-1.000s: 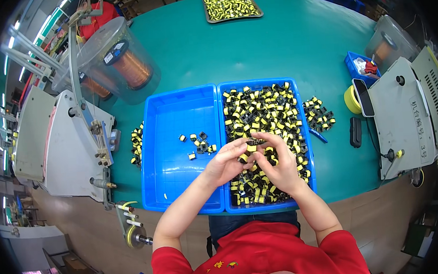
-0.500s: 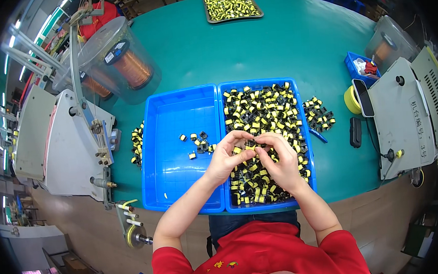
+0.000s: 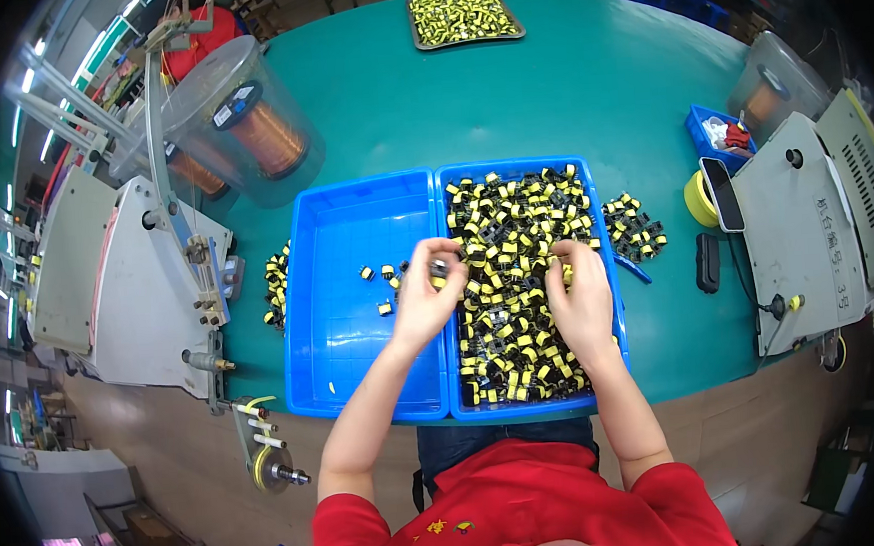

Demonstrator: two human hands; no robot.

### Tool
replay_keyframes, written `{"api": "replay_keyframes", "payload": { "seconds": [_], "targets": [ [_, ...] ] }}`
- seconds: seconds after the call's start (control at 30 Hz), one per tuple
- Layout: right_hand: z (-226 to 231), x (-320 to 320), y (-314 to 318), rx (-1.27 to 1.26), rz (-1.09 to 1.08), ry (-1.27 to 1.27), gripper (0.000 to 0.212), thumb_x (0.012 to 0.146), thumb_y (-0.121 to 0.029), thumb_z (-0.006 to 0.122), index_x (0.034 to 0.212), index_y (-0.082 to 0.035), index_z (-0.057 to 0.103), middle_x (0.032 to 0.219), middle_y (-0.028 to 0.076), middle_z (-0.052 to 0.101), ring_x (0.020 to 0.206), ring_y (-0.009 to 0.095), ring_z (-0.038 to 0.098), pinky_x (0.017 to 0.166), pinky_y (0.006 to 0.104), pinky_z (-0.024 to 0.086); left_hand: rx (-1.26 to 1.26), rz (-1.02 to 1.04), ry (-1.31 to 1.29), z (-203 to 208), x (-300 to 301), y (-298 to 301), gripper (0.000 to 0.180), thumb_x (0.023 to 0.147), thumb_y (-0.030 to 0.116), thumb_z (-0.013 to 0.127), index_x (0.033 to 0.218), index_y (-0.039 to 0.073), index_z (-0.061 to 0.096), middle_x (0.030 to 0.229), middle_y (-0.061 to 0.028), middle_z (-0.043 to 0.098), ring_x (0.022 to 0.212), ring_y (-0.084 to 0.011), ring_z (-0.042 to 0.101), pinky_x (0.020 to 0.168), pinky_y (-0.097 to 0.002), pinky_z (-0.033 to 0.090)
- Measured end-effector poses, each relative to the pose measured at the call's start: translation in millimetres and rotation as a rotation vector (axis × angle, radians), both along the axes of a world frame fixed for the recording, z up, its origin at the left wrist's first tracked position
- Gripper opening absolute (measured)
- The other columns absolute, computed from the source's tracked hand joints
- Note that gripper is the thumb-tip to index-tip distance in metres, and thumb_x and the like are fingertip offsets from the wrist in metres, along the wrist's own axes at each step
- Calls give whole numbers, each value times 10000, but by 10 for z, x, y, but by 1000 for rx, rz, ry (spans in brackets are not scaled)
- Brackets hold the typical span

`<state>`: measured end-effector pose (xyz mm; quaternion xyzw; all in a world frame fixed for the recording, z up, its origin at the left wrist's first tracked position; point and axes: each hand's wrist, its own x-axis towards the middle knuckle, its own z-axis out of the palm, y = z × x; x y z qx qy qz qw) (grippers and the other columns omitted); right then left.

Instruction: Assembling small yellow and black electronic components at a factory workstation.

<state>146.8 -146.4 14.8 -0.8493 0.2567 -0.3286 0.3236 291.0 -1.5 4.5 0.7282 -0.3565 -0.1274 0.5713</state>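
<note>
Near the wall between the two blue bins, my left hand pinches a small black-bodied coil, blurred by motion. My right hand hovers over the right blue bin, its fingers curved and the thumb apart from them; I see nothing held there. Black coil bobbins wrapped in yellow tape fill that bin. In the left blue bin lie several more such coils, partly hidden behind my left hand.
Loose coils lie on the green table beside both bins. Winding machines flank me left and right. Copper wire spools stand at the left, a heaped tray at the far edge. A phone and a black case are at the right.
My hands were together over the right bin and have parted. The left went left toward the left bin with a coil; the right moved slightly right and up.
</note>
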Motion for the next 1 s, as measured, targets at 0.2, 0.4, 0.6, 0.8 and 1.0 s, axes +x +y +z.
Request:
{"api": "replay_keyframes", "payload": {
  "seconds": [0.2,0.4,0.6,0.8,1.0],
  "targets": [
    [-74,1,70,-291,74,246,292,826,-133,613,1091,-29,550,1108,145,496,1026,305,487,887,414,390,731,366,-461,-135,186,218,208,811,44,511,1014,-3,496,1001,-174,499,916,-364,550,723,-464,470],
    [-43,12,40,-242,89,315,303,789,-141,661,1074,-79,581,1026,112,468,979,288,483,844,396,394,875,491,-646,-186,80,84,139,833,72,526,959,19,548,1013,-160,521,975,-356,509,764,-451,429],
    [-82,103,38,-272,121,356,257,752,-155,692,992,-91,625,956,76,493,943,253,493,823,367,404,208,-62,-648,-20,-163,-110,169,786,77,626,953,63,607,956,-90,514,963,-280,464,815,-392,362],
    [-65,91,31,-330,117,395,298,741,-153,695,1010,-53,613,976,84,498,949,249,498,818,360,398,278,-123,-669,-59,-241,-169,286,730,56,674,1006,53,596,970,-79,501,990,-263,456,814,-380,369],
    [-94,112,51,-324,172,353,207,731,-117,688,854,-42,540,999,86,508,933,272,492,809,385,402,38,-79,155,90,-188,-88,242,862,44,582,1094,-9,534,1032,-128,582,921,-220,623,824,-309,491]
  ]
}}
